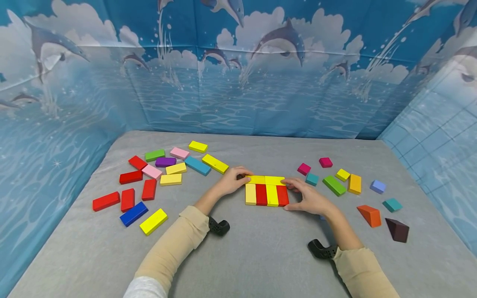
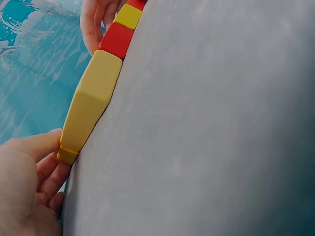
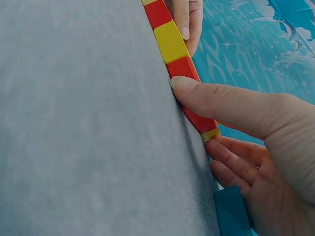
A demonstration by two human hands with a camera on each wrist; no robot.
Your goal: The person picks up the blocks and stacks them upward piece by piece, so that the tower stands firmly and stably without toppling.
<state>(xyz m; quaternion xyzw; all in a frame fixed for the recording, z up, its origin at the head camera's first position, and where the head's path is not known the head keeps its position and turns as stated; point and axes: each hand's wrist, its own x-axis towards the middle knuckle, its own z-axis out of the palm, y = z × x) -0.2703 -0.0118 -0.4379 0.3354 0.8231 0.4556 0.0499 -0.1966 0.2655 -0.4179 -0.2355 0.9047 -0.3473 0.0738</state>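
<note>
At mid-table, two bright yellow blocks (image 1: 256, 179) lie end to end behind a row of upright-pointing blocks: a pale yellow block (image 2: 91, 93), a red block (image 1: 261, 195), a bright yellow block (image 1: 272, 195) and another red block (image 1: 283, 195). My left hand (image 1: 234, 179) pinches the left end of the rear yellow row between thumb and fingers. On the opposite side, my right hand (image 1: 307, 198) is spread along the right edge. Its thumb (image 3: 197, 96) presses the near part of the right red block, and its fingertips touch the rear yellow block's right end.
Red blocks (image 1: 106, 201), a blue block (image 1: 134, 214) and several other colours lie scattered on the left. To the right are a green block (image 1: 334, 185), a teal block (image 3: 232, 211) close to my right fingers, an orange wedge (image 1: 370, 216) and a dark wedge (image 1: 397, 230).
</note>
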